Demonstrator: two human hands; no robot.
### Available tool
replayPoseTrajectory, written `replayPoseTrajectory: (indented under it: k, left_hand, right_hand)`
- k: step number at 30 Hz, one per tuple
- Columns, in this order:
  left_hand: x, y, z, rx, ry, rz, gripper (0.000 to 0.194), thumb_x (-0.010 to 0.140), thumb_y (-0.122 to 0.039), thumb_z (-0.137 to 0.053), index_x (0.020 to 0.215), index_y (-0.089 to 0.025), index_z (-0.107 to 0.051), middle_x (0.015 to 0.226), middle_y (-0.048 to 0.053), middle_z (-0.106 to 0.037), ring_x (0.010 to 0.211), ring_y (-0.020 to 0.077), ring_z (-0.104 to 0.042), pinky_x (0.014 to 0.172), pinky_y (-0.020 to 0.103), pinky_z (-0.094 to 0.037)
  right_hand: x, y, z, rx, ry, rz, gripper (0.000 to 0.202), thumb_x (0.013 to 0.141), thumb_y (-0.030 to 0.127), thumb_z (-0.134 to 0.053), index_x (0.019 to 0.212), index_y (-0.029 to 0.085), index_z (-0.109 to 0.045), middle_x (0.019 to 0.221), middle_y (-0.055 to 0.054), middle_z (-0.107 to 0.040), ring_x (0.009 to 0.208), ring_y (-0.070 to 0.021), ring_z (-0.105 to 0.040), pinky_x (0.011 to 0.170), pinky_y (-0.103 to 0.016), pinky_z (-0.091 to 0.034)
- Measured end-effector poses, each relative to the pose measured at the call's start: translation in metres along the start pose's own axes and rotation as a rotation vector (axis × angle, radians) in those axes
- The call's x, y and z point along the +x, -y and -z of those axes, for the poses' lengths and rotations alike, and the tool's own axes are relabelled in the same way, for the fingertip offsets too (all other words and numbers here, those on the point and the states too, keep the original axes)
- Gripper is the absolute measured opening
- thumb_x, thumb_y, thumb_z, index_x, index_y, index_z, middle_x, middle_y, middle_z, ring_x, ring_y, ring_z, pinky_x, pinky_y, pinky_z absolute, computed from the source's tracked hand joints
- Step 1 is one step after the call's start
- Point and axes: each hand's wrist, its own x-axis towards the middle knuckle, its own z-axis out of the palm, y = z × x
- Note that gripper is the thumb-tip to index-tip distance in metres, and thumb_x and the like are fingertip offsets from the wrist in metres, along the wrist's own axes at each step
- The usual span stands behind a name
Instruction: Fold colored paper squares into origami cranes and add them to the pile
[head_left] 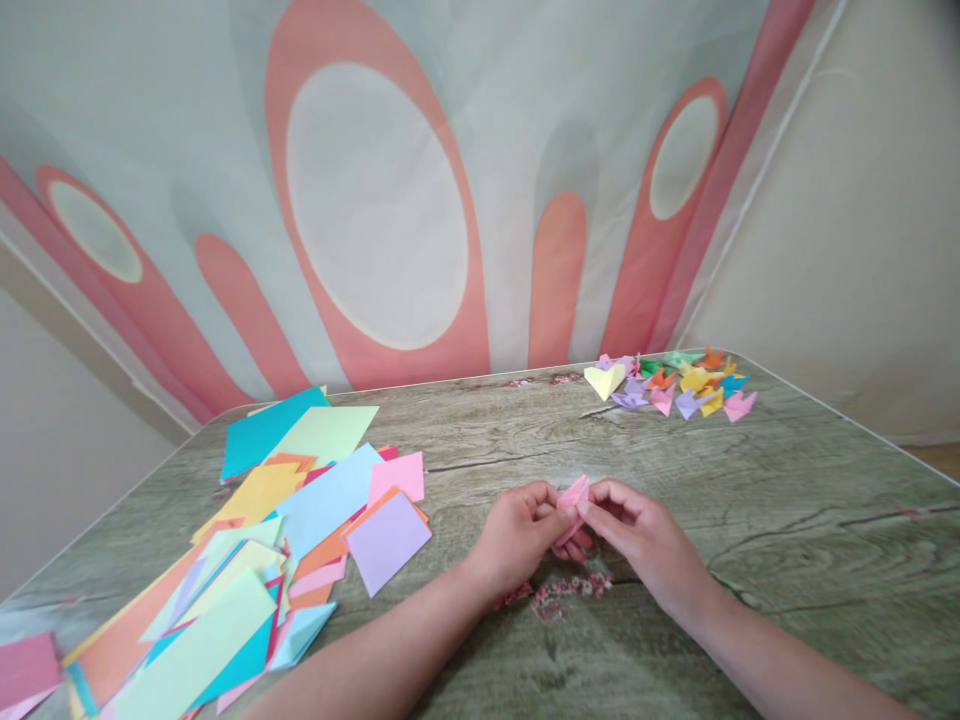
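Between my two hands, over the near middle of the table, is a small piece of folded pink paper [574,494]. My left hand [523,530] pinches its left side with thumb and fingers, and some fingertips show beneath it. From the right, the thumb and forefinger of my right hand [636,525] press on the paper's other edge. Fingers cover much of the paper, so its full folded shape is hidden.
Loose coloured paper sheets, among them a purple square [390,543] and a light blue sheet [330,498], lie heaped on the left. Several folded paper figures [697,380] cluster at the back right of the wood-patterned table [787,520]. Behind hangs a pink-and-grey printed backdrop [510,120].
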Motion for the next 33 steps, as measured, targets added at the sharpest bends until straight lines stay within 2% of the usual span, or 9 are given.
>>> replayPoseTrajectory:
  k: [4, 7, 11, 16, 19, 25, 29, 33]
  left_hand:
    - [-0.0016, -0.0012, 0.0013, 0.087, -0.013, -0.019, 0.032, 0.079, -0.044, -0.063, 0.079, -0.013, -0.056, 0.067, 0.005, -0.068, 0.059, 0.0141, -0.063, 0.058, 0.024, -0.046]
    - [-0.002, 0.0006, 0.0017, 0.122, -0.027, -0.034, 0.031, 0.079, -0.044, -0.062, 0.077, -0.013, -0.057, 0.066, 0.004, -0.067, 0.06, 0.0143, -0.063, 0.059, 0.024, -0.046]
    - [-0.0019, 0.0025, 0.0001, 0.101, -0.036, -0.048, 0.03, 0.079, -0.043, -0.063, 0.074, -0.014, -0.055, 0.065, 0.004, -0.067, 0.06, 0.0134, -0.062, 0.059, 0.023, -0.046]
    - [-0.0011, 0.0015, 0.0001, 0.077, -0.052, -0.062, 0.032, 0.076, -0.042, -0.067, 0.07, -0.013, -0.056, 0.063, 0.002, -0.064, 0.056, 0.0103, -0.055, 0.057, 0.021, -0.041]
    - [-0.0001, 0.0007, 0.0022, 0.055, -0.053, -0.042, 0.033, 0.076, -0.044, -0.066, 0.072, -0.012, -0.059, 0.064, 0.003, -0.063, 0.055, 0.0093, -0.052, 0.056, 0.021, -0.039]
    - [0.0005, 0.002, 0.0015, 0.166, -0.174, -0.05, 0.033, 0.077, -0.044, -0.065, 0.073, -0.012, -0.064, 0.066, 0.002, -0.063, 0.058, 0.0099, -0.051, 0.057, 0.02, -0.038]
    - [-0.0002, 0.0007, 0.0, 0.194, -0.255, -0.087, 0.033, 0.077, -0.045, -0.063, 0.073, -0.012, -0.065, 0.064, 0.001, -0.061, 0.057, 0.0098, -0.049, 0.056, 0.02, -0.037]
    - [0.0006, 0.0002, 0.0012, 0.216, -0.265, -0.088, 0.033, 0.077, -0.045, -0.063, 0.073, -0.012, -0.065, 0.064, 0.001, -0.06, 0.057, 0.0099, -0.049, 0.056, 0.021, -0.037]
  right_hand:
    - [0.0, 0.0018, -0.0005, -0.012, 0.017, 0.007, 0.025, 0.087, 0.04, -0.055, 0.081, 0.017, -0.063, 0.073, -0.001, -0.065, 0.072, -0.0163, -0.059, 0.069, -0.027, -0.044]
    - [0.0001, 0.0032, -0.0007, -0.001, 0.022, -0.013, 0.025, 0.087, 0.039, -0.055, 0.079, 0.017, -0.063, 0.069, 0.0, -0.063, 0.068, -0.0148, -0.058, 0.065, -0.024, -0.043]
    - [-0.0005, 0.0042, -0.0006, 0.02, 0.009, -0.027, 0.024, 0.087, 0.04, -0.056, 0.082, 0.018, -0.062, 0.066, 0.002, -0.061, 0.064, -0.0135, -0.057, 0.061, -0.023, -0.042]
    - [0.0007, -0.0001, 0.0012, -0.047, -0.002, -0.024, 0.026, 0.086, 0.041, -0.056, 0.077, 0.018, -0.063, 0.074, -0.002, -0.067, 0.072, -0.0171, -0.06, 0.069, -0.026, -0.045]
    - [0.0019, -0.0019, 0.0018, -0.092, -0.033, -0.018, 0.029, 0.085, 0.044, -0.055, 0.074, 0.018, -0.064, 0.074, -0.003, -0.068, 0.073, -0.0183, -0.06, 0.069, -0.027, -0.045]
    - [0.0018, -0.0033, 0.001, -0.111, -0.062, -0.027, 0.034, 0.085, 0.048, -0.054, 0.079, 0.017, -0.066, 0.068, 0.0, -0.062, 0.057, -0.0117, -0.049, 0.052, -0.022, -0.037]
    - [0.0005, -0.0041, -0.0007, -0.105, -0.054, -0.041, 0.034, 0.083, 0.051, -0.057, 0.081, 0.018, -0.065, 0.068, 0.001, -0.06, 0.055, -0.0109, -0.047, 0.049, -0.022, -0.035]
    - [-0.0005, -0.0038, -0.0026, -0.127, -0.062, -0.059, 0.036, 0.082, 0.052, -0.057, 0.076, 0.018, -0.064, 0.066, 0.001, -0.058, 0.054, -0.0109, -0.046, 0.048, -0.022, -0.034]
